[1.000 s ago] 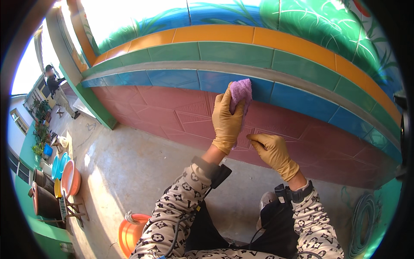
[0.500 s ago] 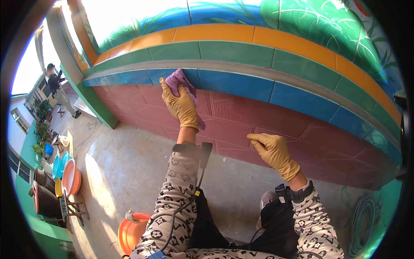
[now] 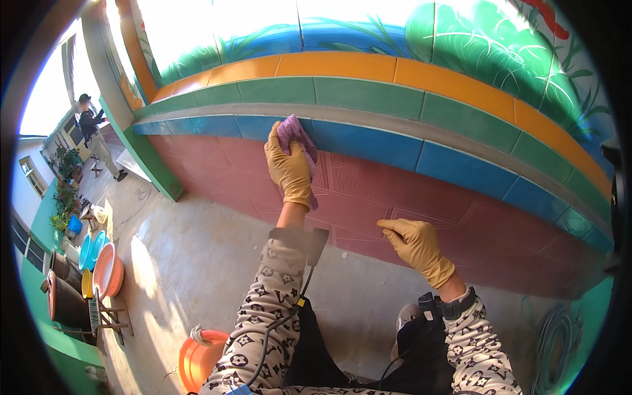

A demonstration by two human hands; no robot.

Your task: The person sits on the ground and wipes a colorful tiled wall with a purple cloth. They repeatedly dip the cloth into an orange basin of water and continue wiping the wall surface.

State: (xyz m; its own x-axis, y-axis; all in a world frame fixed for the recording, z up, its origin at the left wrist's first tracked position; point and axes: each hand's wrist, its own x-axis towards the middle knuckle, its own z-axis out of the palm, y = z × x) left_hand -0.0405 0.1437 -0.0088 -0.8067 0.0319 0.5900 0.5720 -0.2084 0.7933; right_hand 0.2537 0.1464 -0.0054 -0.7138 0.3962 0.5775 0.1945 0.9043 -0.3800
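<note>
A tan glove covers my left hand (image 3: pixel 288 170), whose fingers are closed on a purple cloth (image 3: pixel 294 133). The cloth presses on the blue tile band (image 3: pixel 368 140) of a low wall, close to a tile joint, and part of it hangs over the dull red tiles (image 3: pixel 382 183) below. Also gloved in tan, my right hand (image 3: pixel 418 250) hovers farther right in front of the red tiles. Its fingers are curled together with the index finger forward, and nothing shows in them.
Above the blue band run a grey ledge, green tiles (image 3: pixel 368 97) and orange tiles (image 3: pixel 342 66). An orange bucket (image 3: pixel 199 361) stands by my left forearm. Basins (image 3: pixel 108 270) and dark pots line the left side. A coiled hose (image 3: pixel 554 345) lies right; another person (image 3: pixel 92 128) stands far left.
My left hand has slid slightly right along the blue band with the cloth. My right hand has barely moved. The view has tilted a little, so the wall sits lower.
</note>
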